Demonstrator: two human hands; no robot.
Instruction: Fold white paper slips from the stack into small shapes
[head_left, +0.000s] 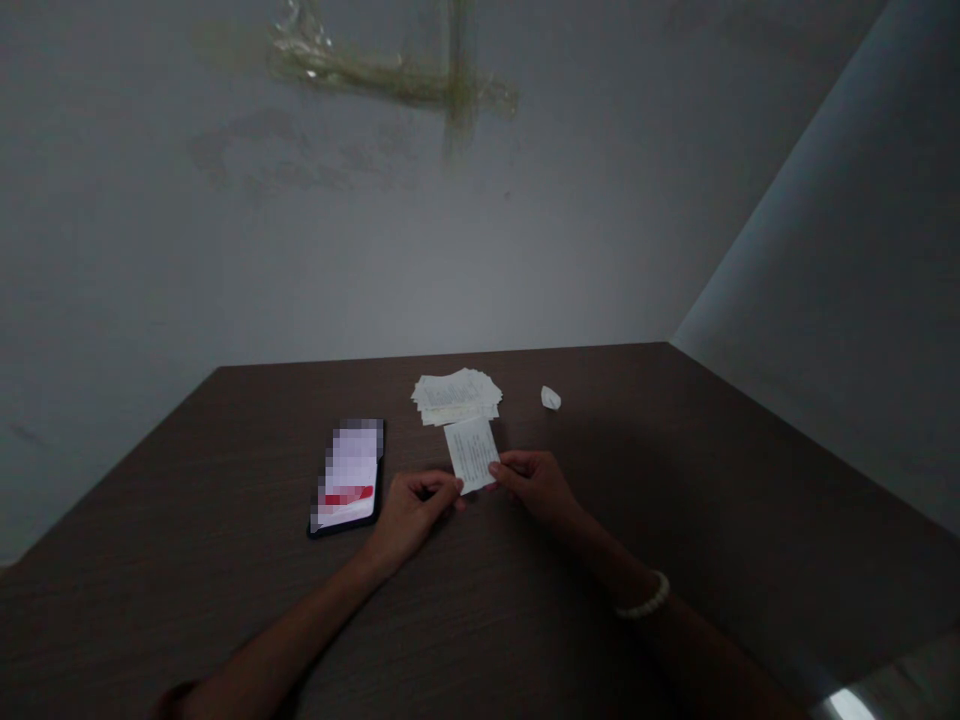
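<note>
A small white slip of printed paper (pixel 472 452) is held between my two hands above the brown table. My left hand (pixel 416 505) pinches its lower left corner between thumb and fingers. On the other side, my right hand (pixel 536 480) grips the lower right edge in the same way. The print on the slip is too small to read. Just behind it lies a loose, fanned pile of similar white paper slips (pixel 457 390), partly covered by the held one.
A phone (pixel 349 475) with its screen lit and blurred lies left of my left hand. A crumpled white scrap (pixel 551 398) sits at the back right. The table (pixel 187 480) meets a grey wall (pixel 450 250) behind, and another wall slants along the right.
</note>
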